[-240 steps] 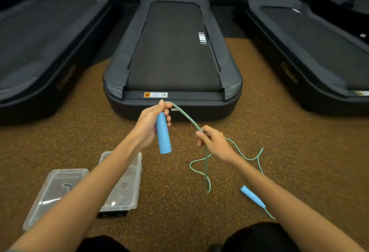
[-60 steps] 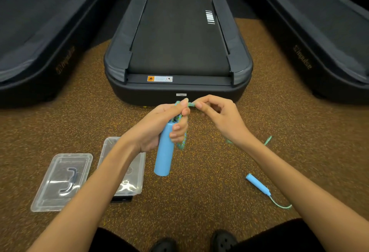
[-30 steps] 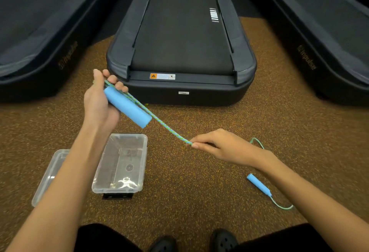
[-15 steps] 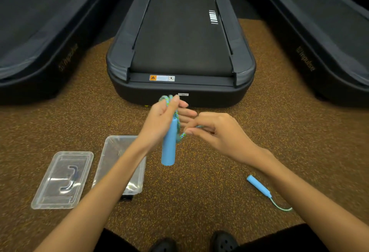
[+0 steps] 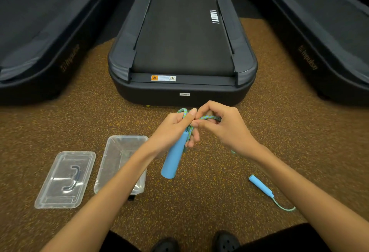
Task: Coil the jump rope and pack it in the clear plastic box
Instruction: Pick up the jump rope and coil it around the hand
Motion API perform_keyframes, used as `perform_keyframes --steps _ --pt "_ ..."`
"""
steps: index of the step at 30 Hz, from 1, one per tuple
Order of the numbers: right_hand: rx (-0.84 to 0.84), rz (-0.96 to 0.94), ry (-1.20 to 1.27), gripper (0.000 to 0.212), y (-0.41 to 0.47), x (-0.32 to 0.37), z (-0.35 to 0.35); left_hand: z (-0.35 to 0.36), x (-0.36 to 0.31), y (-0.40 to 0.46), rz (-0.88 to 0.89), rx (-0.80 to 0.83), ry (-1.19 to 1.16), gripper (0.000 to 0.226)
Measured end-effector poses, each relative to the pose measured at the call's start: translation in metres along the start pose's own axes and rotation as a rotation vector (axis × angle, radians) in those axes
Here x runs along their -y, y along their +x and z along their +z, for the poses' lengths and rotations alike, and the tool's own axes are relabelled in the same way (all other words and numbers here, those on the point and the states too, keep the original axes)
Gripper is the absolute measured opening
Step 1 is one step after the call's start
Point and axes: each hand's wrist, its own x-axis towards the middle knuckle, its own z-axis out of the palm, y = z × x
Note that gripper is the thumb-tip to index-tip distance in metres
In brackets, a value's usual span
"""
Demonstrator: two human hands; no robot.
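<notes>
Your left hand (image 5: 175, 130) curls its fingers around the top of a thick light-blue cylindrical foam handle (image 5: 175, 155), thumb pressed up against gathered loops of the green-and-blue braided jump rope (image 5: 184, 113), the handle hanging down and tilted toward you. Your right hand (image 5: 223, 130) meets it fingertip to fingertip, thumb and forefinger pinching a strand of the rope that arches over its knuckles, the other fingers bent loosely beneath. Both forearms reach forward from the bottom corners and converge above the speckled brown rubber floor (image 5: 199, 201). The slim second blue handle (image 5: 260, 189) lies on the floor under your right forearm, a short tail of rope trailing from it. The clear rectangular plastic box (image 5: 121, 164) sits open on the floor beneath your left forearm, its clear lid (image 5: 65, 180) just beside it on the left. A black treadmill (image 5: 182, 52) stands ahead
</notes>
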Motion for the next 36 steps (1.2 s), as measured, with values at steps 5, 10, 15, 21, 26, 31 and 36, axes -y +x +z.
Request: perform_keyframes --steps 5,10,15,21,26,31,36 --pt "-0.002 0.024 0.097 0.017 0.006 -0.003 0.000 -0.003 0.000 -0.004 -0.059 0.043 -0.079 0.044" --pt "0.009 -0.016 0.030 0.004 0.012 -0.006 -0.002 -0.009 -0.007 -0.008 -0.089 0.080 -0.107 0.048" --pt "0.024 -0.035 0.029 0.002 0.018 -0.006 -0.005 -0.020 -0.011 -0.013 -0.119 0.147 -0.158 0.040" --pt "-0.005 -0.046 0.005 0.003 0.024 -0.012 -0.010 -0.039 -0.016 -0.020 -0.080 0.174 -0.254 0.033" --pt "-0.023 -0.042 -0.014 0.010 0.025 -0.024 -0.008 -0.049 -0.022 -0.025 -0.045 0.151 -0.419 0.033" --pt "-0.038 0.018 -0.074 0.014 0.019 -0.042 0.001 -0.064 -0.025 -0.025 0.082 0.112 -0.677 0.040" --pt "0.111 0.089 -0.263 0.021 0.007 -0.056 0.012 -0.100 -0.024 -0.020 0.295 0.315 -1.146 0.035"
